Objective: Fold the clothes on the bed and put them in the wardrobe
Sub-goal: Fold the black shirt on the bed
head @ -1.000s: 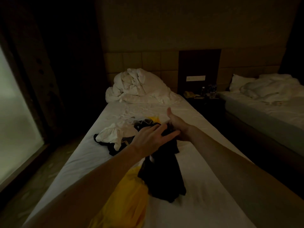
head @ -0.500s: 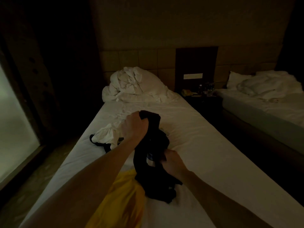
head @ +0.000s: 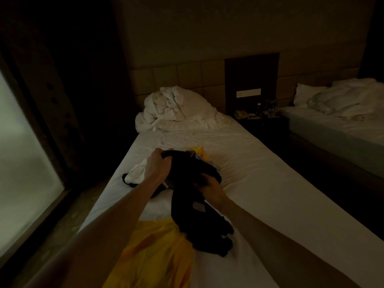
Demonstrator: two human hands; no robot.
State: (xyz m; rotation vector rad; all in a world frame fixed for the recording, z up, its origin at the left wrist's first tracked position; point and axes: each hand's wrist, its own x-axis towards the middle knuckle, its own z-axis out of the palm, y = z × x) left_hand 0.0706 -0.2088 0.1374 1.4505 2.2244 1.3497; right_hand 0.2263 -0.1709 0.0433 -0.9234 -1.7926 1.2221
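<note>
Black garment (head: 193, 196) gripped by both hands (head: 159, 167) (head: 212, 191), apparently lengthwise along bed (head: 259, 173).

The bed (head: 259, 183) has a plain white sheet. On it, the garment (head: 193, 177) in the middle is black, with no pattern that can be made out. Near the camera lies a plain yellow cloth (head: 158, 252), and a scrap of the same yellow (head: 199, 152) shows at the far edge of the black garment. To the left of it is a white cloth (head: 137, 173). The crumpled duvet (head: 176, 109) at the far end is white. The headboard (head: 187, 77) is beige, in a grid of square panels. On the right, the second bed (head: 332, 129) is white with pale grey-green sides. The panel (head: 251, 75) between the beds is dark brown.
</note>
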